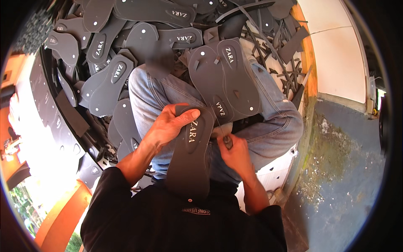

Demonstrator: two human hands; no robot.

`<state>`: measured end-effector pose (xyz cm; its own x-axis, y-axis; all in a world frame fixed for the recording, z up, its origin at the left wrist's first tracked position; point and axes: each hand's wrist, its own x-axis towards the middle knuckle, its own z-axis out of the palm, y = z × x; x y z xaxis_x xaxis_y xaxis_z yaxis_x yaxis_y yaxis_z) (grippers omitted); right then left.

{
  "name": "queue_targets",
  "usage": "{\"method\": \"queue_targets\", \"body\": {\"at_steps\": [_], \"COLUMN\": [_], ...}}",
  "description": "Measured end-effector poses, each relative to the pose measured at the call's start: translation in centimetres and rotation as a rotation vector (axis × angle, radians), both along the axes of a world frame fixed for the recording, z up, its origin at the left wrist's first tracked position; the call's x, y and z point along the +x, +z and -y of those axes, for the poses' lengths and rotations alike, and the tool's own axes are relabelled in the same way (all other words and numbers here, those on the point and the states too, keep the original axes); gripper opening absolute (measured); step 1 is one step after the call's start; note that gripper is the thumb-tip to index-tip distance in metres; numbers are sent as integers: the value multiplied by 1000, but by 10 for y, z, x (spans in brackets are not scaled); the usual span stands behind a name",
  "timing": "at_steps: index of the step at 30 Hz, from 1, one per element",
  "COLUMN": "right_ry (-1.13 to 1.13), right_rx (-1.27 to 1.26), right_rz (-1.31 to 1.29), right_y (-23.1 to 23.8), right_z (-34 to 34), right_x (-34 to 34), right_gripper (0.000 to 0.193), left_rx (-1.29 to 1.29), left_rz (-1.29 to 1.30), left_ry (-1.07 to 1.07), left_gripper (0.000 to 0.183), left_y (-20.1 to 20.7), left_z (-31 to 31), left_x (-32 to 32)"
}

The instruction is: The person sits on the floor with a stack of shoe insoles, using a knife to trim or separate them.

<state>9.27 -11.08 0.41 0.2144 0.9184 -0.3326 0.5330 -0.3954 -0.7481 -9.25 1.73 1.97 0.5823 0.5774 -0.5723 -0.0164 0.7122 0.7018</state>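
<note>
My left hand [168, 126] is closed on a dark grey foam sandal sole [189, 164], thumb on top beside its raised oval heel patch with pale lettering. The sole stands tilted against my front. In my right hand [237, 155] is a small knife [228, 142], its handle gripped in the fist. The thin blade points up beside the sole's right edge; whether it touches the foam I cannot tell. Just beyond, a grey foam sheet [239, 88] with two sole outlines lies over my jeans, small offcuts on it.
My crossed legs [273, 126] frame the work. Many cut soles [113, 75] pile up at the left and far side. Thin foam offcuts [289, 75] heap at the far right, by an orange-edged white panel [340, 54]. A stained blue-grey floor [336, 168] lies to the right.
</note>
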Motion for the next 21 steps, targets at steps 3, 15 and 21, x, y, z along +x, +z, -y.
{"method": "queue_targets", "body": {"at_steps": [3, 15, 21], "right_ry": [105, -339, -498], "right_rx": [59, -3, 179], "right_rz": [80, -756, -761], "right_y": [5, 28, 45], "right_z": [-37, -79, -56], "right_x": [5, 38, 28], "right_gripper": [25, 20, 22], "left_rx": [-12, -259, 86], "left_rz": [32, -56, 311], "left_ry": [-42, -60, 116], "left_gripper": [28, 34, 23], "left_y": [1, 8, -33], "left_z": [2, -19, 22], "left_x": [4, 23, 61]}}
